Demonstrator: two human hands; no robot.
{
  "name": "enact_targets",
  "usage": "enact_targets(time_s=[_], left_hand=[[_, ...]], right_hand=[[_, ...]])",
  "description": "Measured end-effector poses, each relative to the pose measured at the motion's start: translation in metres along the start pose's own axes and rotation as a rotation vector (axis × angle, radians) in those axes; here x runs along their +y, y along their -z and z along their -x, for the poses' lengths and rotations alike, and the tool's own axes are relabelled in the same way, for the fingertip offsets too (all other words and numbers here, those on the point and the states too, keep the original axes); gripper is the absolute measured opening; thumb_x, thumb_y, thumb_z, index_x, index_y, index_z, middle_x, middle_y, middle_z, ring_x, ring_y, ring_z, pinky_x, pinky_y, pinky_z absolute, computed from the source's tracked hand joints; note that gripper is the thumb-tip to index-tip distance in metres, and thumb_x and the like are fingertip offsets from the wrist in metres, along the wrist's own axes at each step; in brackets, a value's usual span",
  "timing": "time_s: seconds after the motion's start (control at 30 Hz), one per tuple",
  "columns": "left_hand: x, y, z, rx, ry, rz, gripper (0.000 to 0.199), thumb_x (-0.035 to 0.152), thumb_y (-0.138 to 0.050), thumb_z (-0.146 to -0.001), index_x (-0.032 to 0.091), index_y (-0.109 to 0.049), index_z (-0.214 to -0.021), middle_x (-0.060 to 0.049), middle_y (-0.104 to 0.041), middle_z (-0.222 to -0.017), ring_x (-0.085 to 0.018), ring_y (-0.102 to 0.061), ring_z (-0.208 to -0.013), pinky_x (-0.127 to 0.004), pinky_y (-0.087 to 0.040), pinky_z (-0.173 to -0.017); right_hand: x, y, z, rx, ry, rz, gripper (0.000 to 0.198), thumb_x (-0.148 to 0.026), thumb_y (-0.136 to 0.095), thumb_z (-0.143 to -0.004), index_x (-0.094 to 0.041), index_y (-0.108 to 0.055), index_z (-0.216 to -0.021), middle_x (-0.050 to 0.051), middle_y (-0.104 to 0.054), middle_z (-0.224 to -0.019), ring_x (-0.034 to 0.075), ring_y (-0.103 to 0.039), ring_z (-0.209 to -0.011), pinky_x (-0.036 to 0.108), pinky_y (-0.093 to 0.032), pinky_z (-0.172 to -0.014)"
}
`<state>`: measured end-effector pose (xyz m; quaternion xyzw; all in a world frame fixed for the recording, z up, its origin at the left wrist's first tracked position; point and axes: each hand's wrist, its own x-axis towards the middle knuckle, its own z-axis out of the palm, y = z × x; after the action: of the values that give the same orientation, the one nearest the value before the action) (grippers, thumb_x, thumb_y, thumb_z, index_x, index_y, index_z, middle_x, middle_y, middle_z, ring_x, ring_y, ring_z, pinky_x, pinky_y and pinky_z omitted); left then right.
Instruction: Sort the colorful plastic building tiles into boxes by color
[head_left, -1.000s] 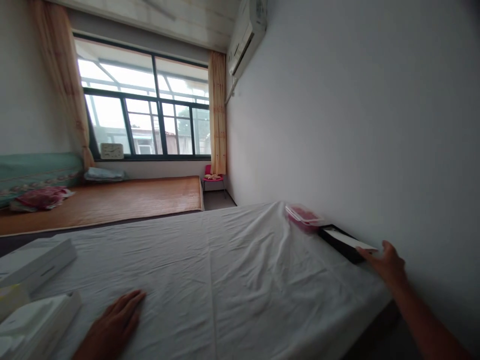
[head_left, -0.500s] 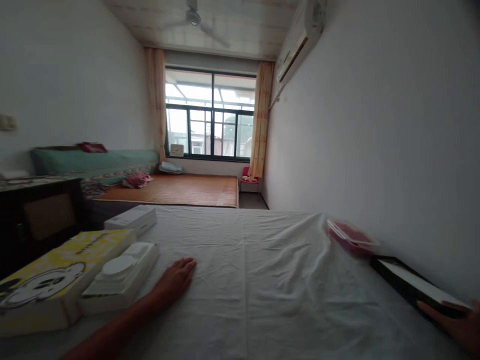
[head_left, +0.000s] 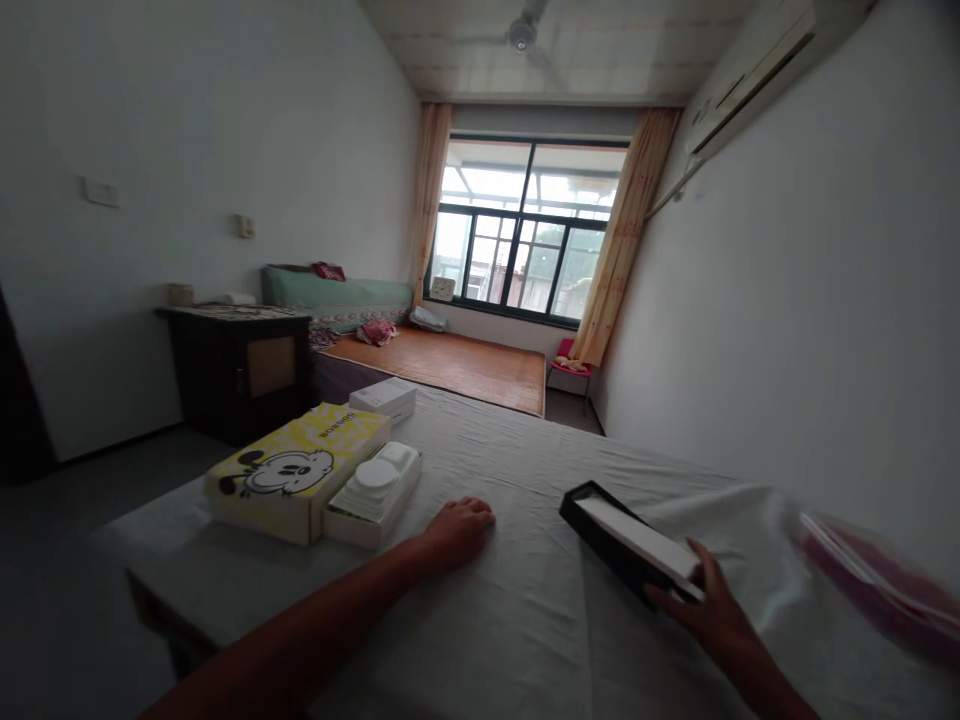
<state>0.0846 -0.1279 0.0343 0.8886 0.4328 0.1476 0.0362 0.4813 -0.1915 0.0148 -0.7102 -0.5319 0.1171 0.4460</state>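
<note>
Your right hand [head_left: 711,612] is clamped on the near end of a long, narrow black box [head_left: 600,548], with your thumb on one side and your fingers on the other. The box is open at the top and has a long, flat white piece [head_left: 637,535] inside it. It is over the right part of the tabletop [head_left: 517,620], which is covered by a wrinkled white cloth [head_left: 525,570], and it points obliquely away from you. Whether its underside touches the cloth cannot be told.

Your left hand [head_left: 459,532] rests palm down on the cloth, fingers loosely extended and slightly bent, between the black box and the goods on the left.

Nearest to that hand is a shallow white open box [head_left: 358,530] containing rounded white pieces [head_left: 379,472]. Beside it, further left, you have a large yellow-and-white box with a cartoon face [head_left: 292,472]. A plain white rectangular box [head_left: 384,398] is behind these two.

At your far right, near the wall, is a pinkish-red plastic container [head_left: 862,580]; it is blurred and its contents cannot be read.
</note>
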Motion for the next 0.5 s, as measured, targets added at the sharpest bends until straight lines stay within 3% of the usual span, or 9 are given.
enact_targets(time_s=[0.1, 0.23, 0.37, 0.5], left_hand=[[-0.009, -0.007, 0.009, 0.053, 0.043, 0.020, 0.033, 0.017, -0.047, -0.081, 0.025, -0.060, -0.110, -0.004, -0.060, -0.120, -0.023, -0.052, -0.111, -0.037, -0.041, -0.093], [-0.025, -0.012, 0.015, 0.130, 0.136, 0.081, 0.038, 0.015, -0.045, -0.081, 0.023, -0.057, -0.116, -0.006, -0.059, -0.120, -0.022, -0.050, -0.113, -0.036, -0.041, -0.094], [-0.036, -0.012, 0.012, 0.180, 0.188, 0.148, 0.039, 0.016, -0.042, -0.083, 0.020, -0.054, -0.119, -0.008, -0.060, -0.118, -0.021, -0.050, -0.113, -0.035, -0.040, -0.095], [-0.036, -0.015, 0.007, 0.153, 0.176, 0.206, 0.040, 0.016, -0.042, -0.082, 0.021, -0.053, -0.121, -0.008, -0.061, -0.117, -0.022, -0.050, -0.115, -0.036, -0.041, -0.096]], right_hand=[[-0.064, -0.076, -0.008, -0.103, 0.057, -0.073, 0.109, -0.061, -0.071, -0.049, -0.015, -0.025, -0.138, 0.014, -0.052, -0.118, 0.034, -0.055, -0.107, 0.044, -0.044, -0.091], [-0.106, -0.143, -0.011, -0.170, 0.051, -0.183, 0.118, -0.058, -0.074, -0.046, -0.012, -0.019, -0.140, 0.018, -0.044, -0.132, 0.035, -0.039, -0.126, 0.043, -0.034, -0.103], [-0.120, -0.161, -0.006, -0.498, 0.024, -0.317, 0.111, -0.057, -0.071, -0.055, -0.012, -0.019, -0.142, 0.019, -0.040, -0.138, 0.029, -0.042, -0.126, 0.036, -0.037, -0.101], [-0.122, -0.158, -0.010, -0.689, -0.132, -0.492, 0.069, -0.063, -0.050, -0.074, -0.019, -0.046, -0.127, 0.012, -0.052, -0.130, 0.025, -0.051, -0.118, 0.032, -0.047, -0.091]])
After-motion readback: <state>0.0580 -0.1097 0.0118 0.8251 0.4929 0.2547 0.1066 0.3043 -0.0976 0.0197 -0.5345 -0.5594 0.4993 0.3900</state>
